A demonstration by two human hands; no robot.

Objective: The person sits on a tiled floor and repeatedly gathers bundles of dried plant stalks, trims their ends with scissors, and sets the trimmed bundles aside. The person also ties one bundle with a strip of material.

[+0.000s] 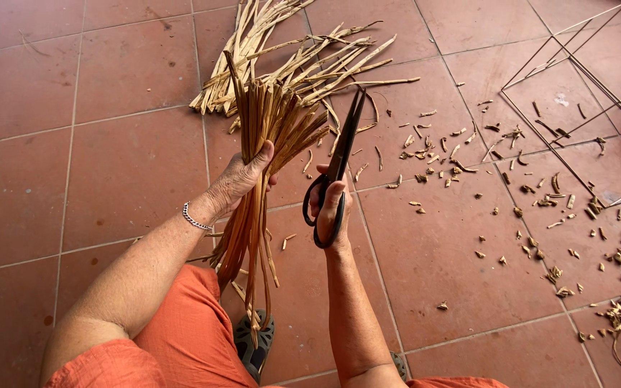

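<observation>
Left hand (pixel 244 176): fingers wrapped tight round a bundle of dried brown strips (pixel 264 126), thumb pressed across its right side; a silver bracelet (pixel 195 219) sits at the wrist.
Bundle: held upright at about its middle, upper ends fanning out far of the fist, lower ends hanging near past the orange trouser leg (pixel 188 338) towards a dark sandal (pixel 254 348).
Right hand (pixel 328 205): fingers curled through the loops of black scissors (pixel 339 169), gripping them firmly.
Scissors: blades nearly together, pointing far, tip just right of the fanned ends; whether they touch the strips I cannot tell.
Open room: bare red floor tiles (pixel 109 165) stretch left of the bundle.
Far edge: a loose pile of paler strips (pixel 303 61) lies just beyond the bundle.
Right side: cut scraps (pixel 540 208) scatter over the tiles, and a thin wire frame (pixel 576 86) stands at the far right.
</observation>
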